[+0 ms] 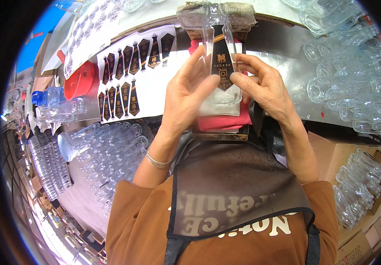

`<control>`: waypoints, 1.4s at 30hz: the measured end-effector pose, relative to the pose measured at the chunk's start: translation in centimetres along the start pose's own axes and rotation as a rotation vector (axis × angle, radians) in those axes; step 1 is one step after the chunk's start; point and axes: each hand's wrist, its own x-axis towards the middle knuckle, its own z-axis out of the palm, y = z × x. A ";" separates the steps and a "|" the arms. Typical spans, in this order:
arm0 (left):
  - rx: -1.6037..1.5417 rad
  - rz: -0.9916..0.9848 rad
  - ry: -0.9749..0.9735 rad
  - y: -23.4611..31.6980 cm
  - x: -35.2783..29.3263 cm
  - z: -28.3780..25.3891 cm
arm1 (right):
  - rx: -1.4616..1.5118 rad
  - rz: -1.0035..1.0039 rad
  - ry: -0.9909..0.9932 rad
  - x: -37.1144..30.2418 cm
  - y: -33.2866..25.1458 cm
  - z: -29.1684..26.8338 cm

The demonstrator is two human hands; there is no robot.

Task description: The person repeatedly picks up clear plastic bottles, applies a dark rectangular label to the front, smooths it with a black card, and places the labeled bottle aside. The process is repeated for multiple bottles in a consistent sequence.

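A clear glass bottle (236,90) lies in front of me, its neck away from me on a rolled beige cloth (190,18). A black tie-shaped decal (221,48) with an orange stripe is on its upper side. My left hand (183,90) is curved round the bottle's left side, its thumb at the decal's left edge. From the right, my right hand (265,86) grips the bottle, thumb tip on the decal's right edge. Beneath lie a white sheet and a pink cloth (225,123) on a small stand. A white decal sheet (144,88) with several similar black ties is at the left.
A red bowl (81,81) sits beyond the decal sheet, near a blue-capped clear bottle (51,97). Clear glass bottles (340,79) crowd the table's right side. More bottles (106,152) stand at lower left, and others fill a cardboard box (322,152) at lower right.
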 end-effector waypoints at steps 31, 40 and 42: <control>0.408 0.209 0.138 -0.5 -0.4 1.5 | -0.643 -0.656 0.140 8.2 -8.1 -2.3; 0.126 0.003 0.155 1.8 2.6 -1.8 | -0.411 -0.508 -0.519 -2.2 -5.9 -0.7; 0.260 -0.109 0.147 3.3 5.2 -0.4 | -0.409 -0.425 -0.297 -1.5 -5.7 -1.6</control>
